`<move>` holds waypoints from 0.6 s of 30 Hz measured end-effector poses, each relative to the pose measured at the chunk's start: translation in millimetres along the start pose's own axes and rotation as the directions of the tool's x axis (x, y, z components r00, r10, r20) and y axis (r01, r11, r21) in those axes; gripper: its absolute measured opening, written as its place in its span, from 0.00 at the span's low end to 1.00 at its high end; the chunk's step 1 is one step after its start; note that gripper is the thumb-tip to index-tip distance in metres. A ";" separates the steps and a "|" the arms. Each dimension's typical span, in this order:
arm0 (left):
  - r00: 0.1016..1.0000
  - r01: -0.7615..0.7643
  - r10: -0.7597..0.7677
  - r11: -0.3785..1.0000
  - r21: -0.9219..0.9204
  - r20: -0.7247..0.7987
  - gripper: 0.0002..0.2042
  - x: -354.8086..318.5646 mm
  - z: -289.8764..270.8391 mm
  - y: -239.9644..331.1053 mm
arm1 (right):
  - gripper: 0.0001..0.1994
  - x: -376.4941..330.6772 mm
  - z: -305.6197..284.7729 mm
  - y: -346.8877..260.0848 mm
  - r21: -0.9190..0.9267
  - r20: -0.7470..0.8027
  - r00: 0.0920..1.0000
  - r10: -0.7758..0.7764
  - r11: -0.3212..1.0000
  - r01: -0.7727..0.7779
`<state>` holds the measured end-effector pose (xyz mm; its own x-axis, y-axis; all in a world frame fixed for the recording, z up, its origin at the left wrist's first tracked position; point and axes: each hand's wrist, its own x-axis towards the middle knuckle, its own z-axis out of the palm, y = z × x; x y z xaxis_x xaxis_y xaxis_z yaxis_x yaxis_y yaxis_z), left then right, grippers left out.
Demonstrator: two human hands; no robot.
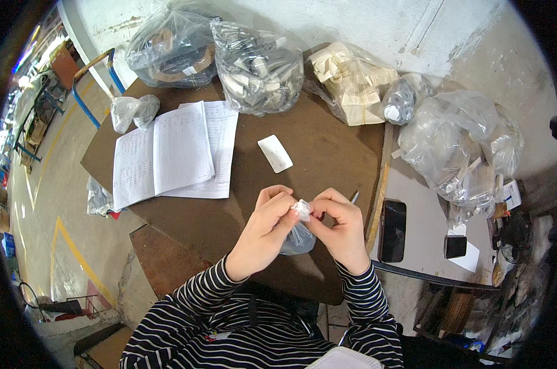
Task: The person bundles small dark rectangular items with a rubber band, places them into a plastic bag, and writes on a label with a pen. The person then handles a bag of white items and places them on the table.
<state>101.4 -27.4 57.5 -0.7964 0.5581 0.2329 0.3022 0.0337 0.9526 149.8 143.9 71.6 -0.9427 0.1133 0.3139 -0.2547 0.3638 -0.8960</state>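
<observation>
Over the near part of the brown table (pixel 328 160), both my hands pinch the gathered, twisted neck of a small see-through plastic bag (pixel 298 240). My left hand (pixel 263 226) grips the neck from the left between thumb and fingers. From the right, my right hand (pixel 340 222) pinches the same whitish, bunched plastic with thumb and forefinger. The bag's body hangs below the fingers, partly hidden; its contents look greyish and cannot be made out. A white card (pixel 275 154) lies on the table beyond my hands. Past my right hand shows the tip of a pen (pixel 355 197).
An open notebook (pixel 183 147) lies on loose sheets at the left. Large plastic bags of parts (pixel 257 71) line the back, with a bag of cream pieces (pixel 352 80) beside them. On the grey side table (pixel 429 246) lie a black phone (pixel 393 231) and another bulging bag (pixel 457 141).
</observation>
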 end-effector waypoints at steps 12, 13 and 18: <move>0.987 -0.022 -0.022 0.963 0.268 0.159 0.12 2.8 -9.0 6.6 | 0.07 -8.9 6.4 -9.5 -0.355 0.001 0.871 -0.492 0.814 0.460; 0.983 -0.059 -0.006 0.938 0.342 0.186 0.11 3.4 -9.0 8.2 | 0.07 -10.9 6.1 -9.8 -0.345 0.021 0.872 -0.489 0.815 0.466; 0.977 -0.118 0.078 0.973 0.197 0.198 0.08 2.2 -7.0 3.8 | 0.09 -17.3 0.7 -9.7 -0.250 -0.070 0.960 -0.273 0.936 0.248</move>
<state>97.1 -31.9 63.0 -0.6506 0.7123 0.2635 0.4914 0.1302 0.8612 168.4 137.8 74.6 -0.8199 0.0743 0.5677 -0.4181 0.5997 -0.6823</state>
